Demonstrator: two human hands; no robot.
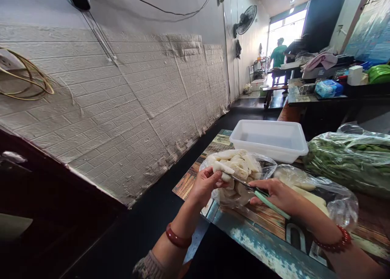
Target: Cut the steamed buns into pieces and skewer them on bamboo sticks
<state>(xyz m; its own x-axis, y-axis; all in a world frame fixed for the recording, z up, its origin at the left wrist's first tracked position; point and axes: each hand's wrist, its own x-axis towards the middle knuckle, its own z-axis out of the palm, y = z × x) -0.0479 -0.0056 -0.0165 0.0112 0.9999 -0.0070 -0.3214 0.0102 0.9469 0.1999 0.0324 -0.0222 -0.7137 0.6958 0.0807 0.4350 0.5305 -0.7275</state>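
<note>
My left hand [205,184] pinches a pale, spongy-looking white food piece [224,169] between thumb and fingers. In my right hand [276,193] is a green-handled cutting tool [272,205], its thin metal blade pointing left and touching or nearly touching the white piece. Whether it is a knife or scissors I cannot tell. Directly behind and below the left hand lies a clear plastic bag [268,165] heaped with similar white pieces [242,165]. A second clear bag [341,197], with larger pale pieces [310,199] in it, sits beneath and beyond my right forearm.
A white plastic tub [269,153] stands behind the bags on the wood-patterned table [190,181]. Green vegetables in a clear bag [350,157] lie to its right. Further back are a cluttered table [295,94] and two people [278,55]. A brick-patterned wall [122,100] runs along the left.
</note>
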